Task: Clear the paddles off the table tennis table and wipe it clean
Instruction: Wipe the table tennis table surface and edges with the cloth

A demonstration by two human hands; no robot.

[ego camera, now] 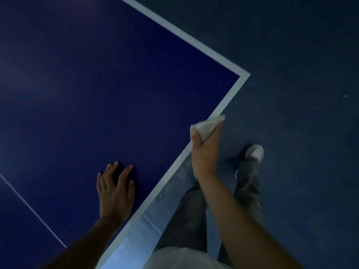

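The dark blue table tennis table [97, 84] fills the left and middle of the head view, with a white border line along its edges and a corner at the right. My left hand [114, 193] lies flat on the tabletop near the front edge, fingers spread. My right hand [206, 152] grips a bunched white cloth [207, 126] over the table's front edge, close to the corner. No paddle shows in view.
A thin white centre line [33, 210] crosses the tabletop at lower left. Dark blue floor [301, 94] lies beyond the table's corner. My legs in grey trousers and a light shoe [254, 152] stand beside the table edge.
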